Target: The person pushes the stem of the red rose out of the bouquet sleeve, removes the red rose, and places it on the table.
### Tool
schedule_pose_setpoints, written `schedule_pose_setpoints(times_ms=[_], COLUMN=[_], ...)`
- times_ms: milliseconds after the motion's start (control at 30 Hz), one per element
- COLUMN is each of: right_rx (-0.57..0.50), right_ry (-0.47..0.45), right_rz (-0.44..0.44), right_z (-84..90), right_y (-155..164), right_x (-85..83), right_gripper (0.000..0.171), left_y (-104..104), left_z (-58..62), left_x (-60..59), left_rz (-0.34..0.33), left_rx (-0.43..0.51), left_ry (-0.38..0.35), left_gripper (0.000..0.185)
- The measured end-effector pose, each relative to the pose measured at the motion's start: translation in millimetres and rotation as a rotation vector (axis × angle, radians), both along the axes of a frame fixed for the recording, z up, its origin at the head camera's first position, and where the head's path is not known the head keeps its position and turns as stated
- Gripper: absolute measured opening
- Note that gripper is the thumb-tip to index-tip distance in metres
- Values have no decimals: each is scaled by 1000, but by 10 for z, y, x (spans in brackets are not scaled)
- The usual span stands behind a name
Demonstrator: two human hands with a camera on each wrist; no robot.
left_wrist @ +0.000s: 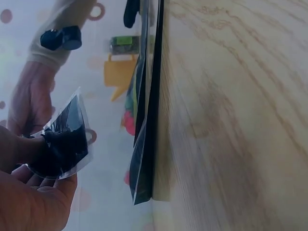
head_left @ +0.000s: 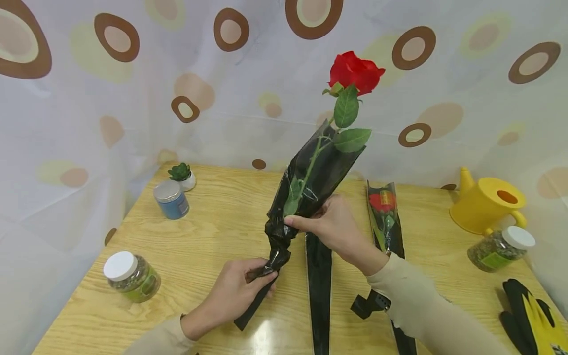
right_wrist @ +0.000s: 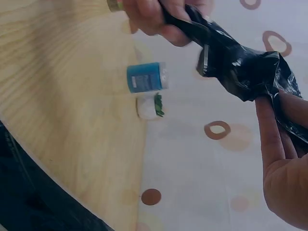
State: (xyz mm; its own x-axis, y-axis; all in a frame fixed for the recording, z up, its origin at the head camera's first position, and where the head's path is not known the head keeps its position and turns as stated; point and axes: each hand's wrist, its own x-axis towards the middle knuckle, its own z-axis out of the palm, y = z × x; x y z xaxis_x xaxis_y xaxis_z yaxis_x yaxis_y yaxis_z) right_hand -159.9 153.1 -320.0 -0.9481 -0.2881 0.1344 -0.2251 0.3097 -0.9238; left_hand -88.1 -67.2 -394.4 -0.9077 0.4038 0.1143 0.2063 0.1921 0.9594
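Setting: a pale wooden tabletop in front of a white curtain printed with brown and beige rings.
Rose: a red rose with green leaves stands tilted up and to the right, above the tabletop, its stem inside a black plastic sleeve.
Left hand: the left hand pinches the twisted, narrow lower end of the sleeve just above the tabletop; its grip is clenched on the plastic.
Right hand: the right hand holds the sleeve higher up, where it begins to widen, fingers wrapped round it and grasping it.
Sleeve detail: between the two hands the plastic is crumpled and twisted.
Lying nearby: an empty black sleeve lies flat just right of the left hand; further right lies a wrapped rose.
Left side: a white-lidded jar near the front, a blue tin and a small potted succulent at the back.
Right side: a yellow watering can, another white-lidded jar, and black-and-yellow gloves at the edge.
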Motion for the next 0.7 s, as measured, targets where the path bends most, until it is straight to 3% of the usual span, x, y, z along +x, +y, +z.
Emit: schedule_pose_setpoints(times_ms=[67, 167, 267, 467, 567, 700], right_rx=[-29, -97, -99, -140, -160, -151], right_ry=[-13, -19, -32, -61, -86, -75], right_rz=[36, 94, 122, 107, 97, 36], right_z=[-41, -83, -101, -36, 32, 155], right_y=[-37, -86, -105, -44, 10, 127], right_x=[18, 32, 44, 22, 2, -38], right_gripper=[26, 40, 46, 50, 44, 26], left_y=[-15, -30, -30, 7, 6, -51], left_z=[16, 28, 34, 62, 44, -55], left_x=[-8, -25, -44, -52, -44, 13], left_rz=[15, 30, 29, 5, -19, -68], left_rx=[-2, -10, -15, 75, 123, 54], left_ry=[-6, 7, 27, -15, -42, -58], left_gripper=[10, 9, 9, 11, 13, 17])
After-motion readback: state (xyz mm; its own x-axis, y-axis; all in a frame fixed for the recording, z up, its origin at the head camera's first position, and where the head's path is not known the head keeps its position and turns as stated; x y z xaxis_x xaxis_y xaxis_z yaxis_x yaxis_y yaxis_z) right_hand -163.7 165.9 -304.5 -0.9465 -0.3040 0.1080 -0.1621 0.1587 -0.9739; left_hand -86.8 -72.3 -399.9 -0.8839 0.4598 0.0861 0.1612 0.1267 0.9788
